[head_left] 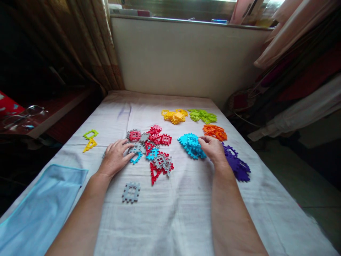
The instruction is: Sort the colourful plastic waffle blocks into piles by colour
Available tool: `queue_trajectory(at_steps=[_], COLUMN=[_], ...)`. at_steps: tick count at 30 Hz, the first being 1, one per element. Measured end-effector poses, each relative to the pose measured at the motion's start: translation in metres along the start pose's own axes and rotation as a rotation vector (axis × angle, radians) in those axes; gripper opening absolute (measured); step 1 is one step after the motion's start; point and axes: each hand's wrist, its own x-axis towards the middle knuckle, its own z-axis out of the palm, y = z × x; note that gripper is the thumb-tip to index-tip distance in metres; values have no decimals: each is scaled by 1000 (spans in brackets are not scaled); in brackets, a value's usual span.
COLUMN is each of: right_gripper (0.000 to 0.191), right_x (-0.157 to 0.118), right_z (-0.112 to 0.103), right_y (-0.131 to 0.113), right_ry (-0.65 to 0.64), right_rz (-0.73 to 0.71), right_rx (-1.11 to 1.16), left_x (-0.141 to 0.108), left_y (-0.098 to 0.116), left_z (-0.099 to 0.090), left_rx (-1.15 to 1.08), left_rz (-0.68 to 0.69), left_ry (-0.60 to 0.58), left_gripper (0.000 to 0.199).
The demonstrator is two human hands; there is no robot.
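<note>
My left hand (115, 156) rests at the left side of a mixed pile, fingers spread, fingertips touching a grey building piece (136, 148) and nearly touching a blue triangular one (136, 158). Red pieces (155, 135), grey pieces (161, 160) and another blue piece (152, 154) lie jumbled in that pile. On the right, a heap of light-blue toothed pieces (192, 145) lies beside my right hand (212, 147). The thumb and forefinger of that hand pinch a blue piece at the heap's right edge; the other fingers are mostly hidden.
Yellow (175, 116), lime-green (203, 116), orange (214, 132) and purple (238, 163) heaps lie at the back and right. Single green (90, 134) and yellow (90, 144) pieces sit left. One grey window piece (131, 192) lies nearer me. A light-blue cloth (48, 199) covers the left edge.
</note>
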Motion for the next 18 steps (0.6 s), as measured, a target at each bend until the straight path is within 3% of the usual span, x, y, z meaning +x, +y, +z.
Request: queue_trajectory(at_steps=[7, 15, 18], right_gripper=[36, 37, 36], right_x=[1, 4, 5], right_z=[-1, 4, 6], right_y=[2, 6, 7], right_ry=[42, 28, 32], right_rz=[-38, -54, -65], right_rx=[39, 94, 110], left_x=[3, 2, 1], left_y=[-4, -4, 4], left_z=[-6, -19, -28], left_rx=[-7, -19, 2], left_rz=[-120, -347, -337], left_ry=[46, 187, 243], left_gripper=[32, 40, 45])
